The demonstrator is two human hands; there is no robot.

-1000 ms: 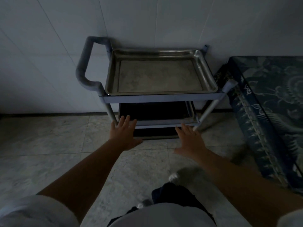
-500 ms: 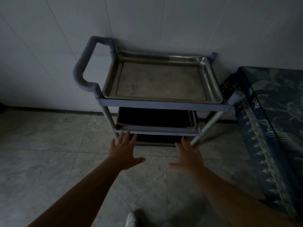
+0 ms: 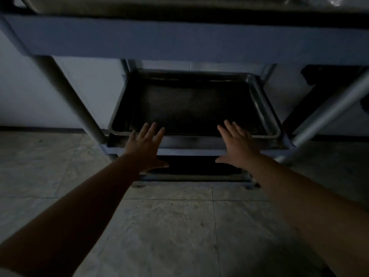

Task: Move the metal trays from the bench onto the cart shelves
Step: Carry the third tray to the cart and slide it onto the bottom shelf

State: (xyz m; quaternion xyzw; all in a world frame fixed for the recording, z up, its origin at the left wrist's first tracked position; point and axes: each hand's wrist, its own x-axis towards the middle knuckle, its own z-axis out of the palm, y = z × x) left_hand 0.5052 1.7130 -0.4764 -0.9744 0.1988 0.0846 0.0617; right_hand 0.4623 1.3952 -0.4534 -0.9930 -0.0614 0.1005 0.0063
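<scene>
A metal tray (image 3: 265, 116) lies on the middle shelf (image 3: 199, 150) of the blue-grey cart, dark in the shadow of the top shelf (image 3: 179, 37). Another tray shows only as a thin rim (image 3: 139, 7) at the frame's top edge. My left hand (image 3: 145, 146) and my right hand (image 3: 237, 144) are both flat with fingers spread, palms down, at the tray's near rim and the shelf's front edge. Neither hand holds anything. The bottom shelf (image 3: 195, 177) is dark below them.
The cart's metal legs (image 3: 65, 88) slant down at left and right (image 3: 327, 112). A white wall is behind the cart. Grey floor tiles (image 3: 169, 226) fill the foreground. A dark shape (image 3: 329, 80) sits at the right behind the cart.
My view has dropped low and close to the cart, so the middle shelf fills the frame. Both hands have reached forward to the middle tray's near rim, still spread and empty.
</scene>
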